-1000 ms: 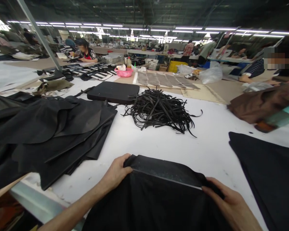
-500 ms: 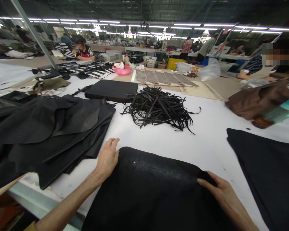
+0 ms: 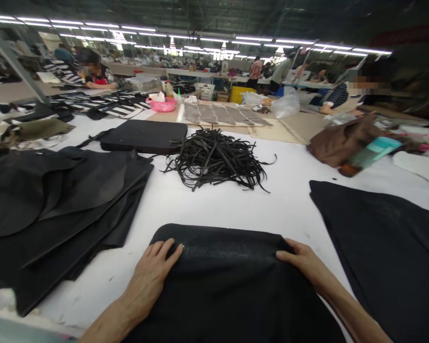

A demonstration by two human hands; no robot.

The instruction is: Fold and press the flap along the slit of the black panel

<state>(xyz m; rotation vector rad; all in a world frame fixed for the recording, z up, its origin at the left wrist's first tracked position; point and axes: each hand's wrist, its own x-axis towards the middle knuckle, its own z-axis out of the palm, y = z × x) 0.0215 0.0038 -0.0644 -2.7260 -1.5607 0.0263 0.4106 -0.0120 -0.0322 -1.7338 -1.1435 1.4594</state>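
Note:
A dark sheet with rounded corners, like black leather (image 3: 221, 281), lies in front of me, its near part running out of view at the bottom. My left hand (image 3: 150, 269) rests on its far left corner, fingers and thumb apart on the surface. The thumb tip is beside a tiny pale speck. At the far right corner, my right hand (image 3: 300, 259) pinches the edge, thumb on top and fingers mostly hidden behind it. Beyond the sheet lies a tangled heap of thin black strips (image 3: 218, 159).
Left are loose black leather pieces (image 3: 78, 200); right, another black stack (image 3: 382, 243). Farther back on the white table (image 3: 214, 207) sit a black padded block (image 3: 143, 136), a pink basin (image 3: 161, 104), a brown bag (image 3: 339, 138) and a teal-capped bottle (image 3: 372, 155). Co-workers sit beyond.
My left hand has moved from beside the sheet's left corner onto its surface. My right hand keeps its pinch. The sheet's far edge lies straighter, and the view has turned right.

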